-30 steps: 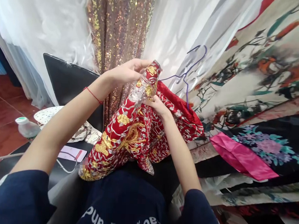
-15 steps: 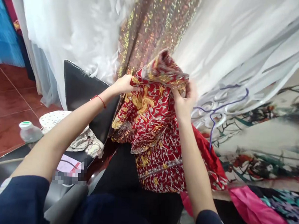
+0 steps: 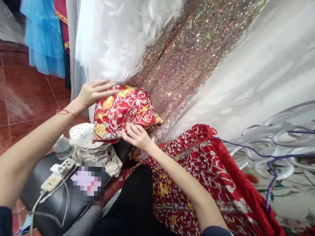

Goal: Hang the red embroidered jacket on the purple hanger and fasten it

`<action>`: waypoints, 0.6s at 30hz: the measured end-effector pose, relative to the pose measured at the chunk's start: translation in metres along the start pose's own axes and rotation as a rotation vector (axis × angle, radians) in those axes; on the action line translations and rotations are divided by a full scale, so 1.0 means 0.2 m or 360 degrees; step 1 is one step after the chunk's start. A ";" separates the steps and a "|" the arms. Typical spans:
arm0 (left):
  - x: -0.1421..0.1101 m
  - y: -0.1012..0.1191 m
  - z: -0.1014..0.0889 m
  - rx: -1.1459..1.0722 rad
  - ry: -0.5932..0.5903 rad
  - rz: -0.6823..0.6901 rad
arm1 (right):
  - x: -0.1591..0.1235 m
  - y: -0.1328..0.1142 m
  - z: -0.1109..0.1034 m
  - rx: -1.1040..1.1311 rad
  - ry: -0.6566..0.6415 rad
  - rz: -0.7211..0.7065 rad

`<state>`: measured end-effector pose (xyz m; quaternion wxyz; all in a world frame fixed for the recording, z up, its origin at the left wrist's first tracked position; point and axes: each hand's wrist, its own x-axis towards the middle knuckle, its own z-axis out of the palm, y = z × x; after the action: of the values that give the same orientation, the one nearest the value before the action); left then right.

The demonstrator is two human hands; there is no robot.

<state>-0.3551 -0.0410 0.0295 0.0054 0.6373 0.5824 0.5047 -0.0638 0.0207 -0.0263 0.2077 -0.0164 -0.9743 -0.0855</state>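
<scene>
A folded red garment with gold and silver embroidery lies against the chair, left of centre. My left hand rests on its upper left edge with the fingers stretched out. On its lower right side, the fingers of my right hand lie on the cloth, extended and not wrapped round it. A second red embroidered cloth spreads over my lap and to the right, with a plain red border. Beside its upper corner runs a purple hanger.
A black seat on the left bears a white power strip, a plastic bottle, a dotted white cloth item and a blurred-out pink object. White feathered fabric and sequined fabric hang ahead.
Both hands have brought the red garment from in front of me down and left to the chair. Their grip on it has loosened into flat contact. The view has shifted right.
</scene>
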 end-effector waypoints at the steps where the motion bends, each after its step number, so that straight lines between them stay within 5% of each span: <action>1: -0.05 -0.06 -0.02 0.0117 -0.0255 0.0073 | -0.01 -0.02 0.04 0.0107 -0.0109 -0.0001; 5: -0.18 -0.20 -0.02 0.0233 -0.0345 0.0190 | -0.08 -0.05 0.05 0.0386 -0.0225 0.0004; 9: -0.17 -0.19 -0.01 0.0257 -0.0356 0.0231 | -0.16 -0.08 -0.16 0.0322 -0.0247 -0.0051; 13: -0.19 -0.15 -0.04 0.0268 -0.0351 0.0201 | -0.15 0.02 -0.36 -0.0162 -0.0061 0.0255; 16: -0.20 -0.12 0.00 0.0123 -0.0159 0.0091 | -0.12 0.15 -0.39 -0.0315 0.0011 0.0353; 18: -0.17 -0.10 0.04 -0.0005 0.0128 -0.0186 | -0.11 0.21 -0.36 -0.0234 0.0002 0.0297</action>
<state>-0.3580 -0.0554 -0.0092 0.0125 0.5814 0.6175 0.5297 -0.0111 0.0493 0.0362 0.2137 -0.1220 -0.9595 -0.1370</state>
